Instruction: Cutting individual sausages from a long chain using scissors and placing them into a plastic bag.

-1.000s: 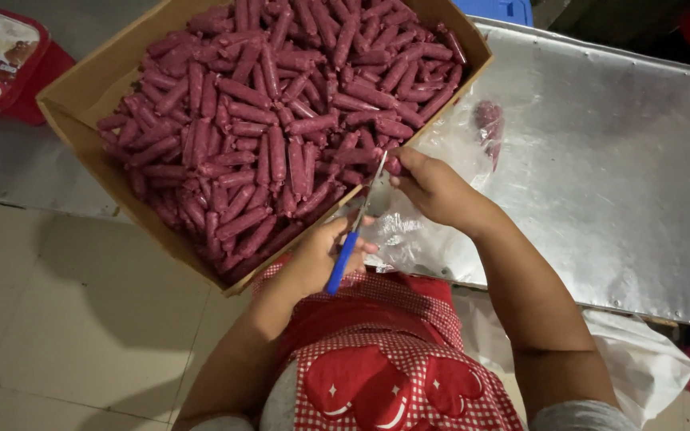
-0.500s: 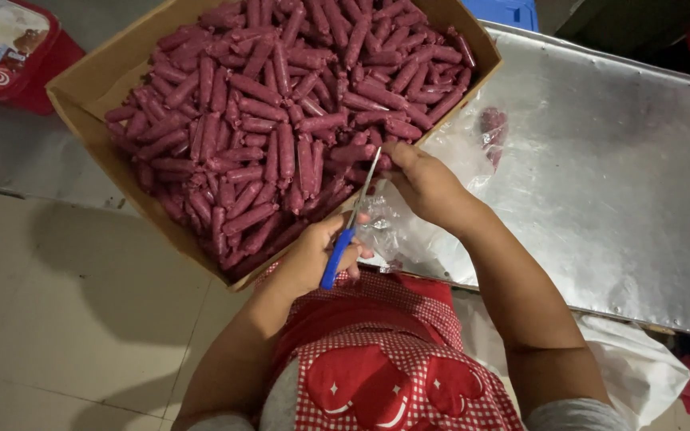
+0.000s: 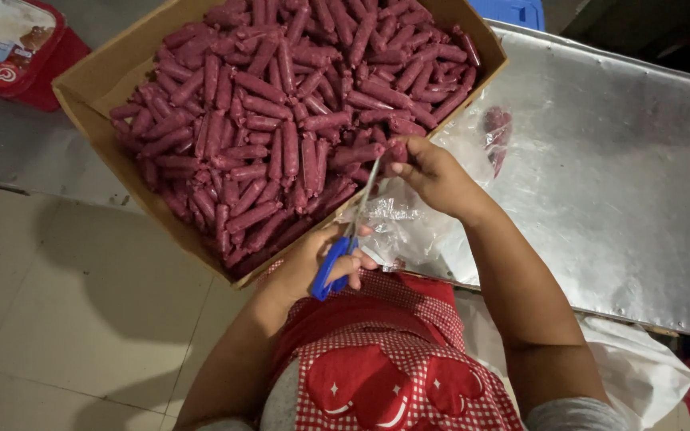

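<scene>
Red tub (image 3: pixel 9 48) at ten o'clock, contents unclear. Cardboard box (image 3: pixel 97 96) heaped with red sausages (image 3: pixel 281 120). Left hand (image 3: pixel 321 259) closed through blue-handled scissors (image 3: pixel 343 247), blades toward one o'clock. Right hand (image 3: pixel 433 175) pinches one sausage (image 3: pixel 395 152) over clear plastic bag (image 3: pixel 409 223) on the metal table (image 3: pixel 616 199).

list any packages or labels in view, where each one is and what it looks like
Cardboard box: on the metal table, centre top, open, brown, full of red sausages.
Tub lid: top left corner, red rim, picture label.
Plastic bag: clear, crumpled, under the right hand.
Blue crate: top edge, partly hidden.
</scene>
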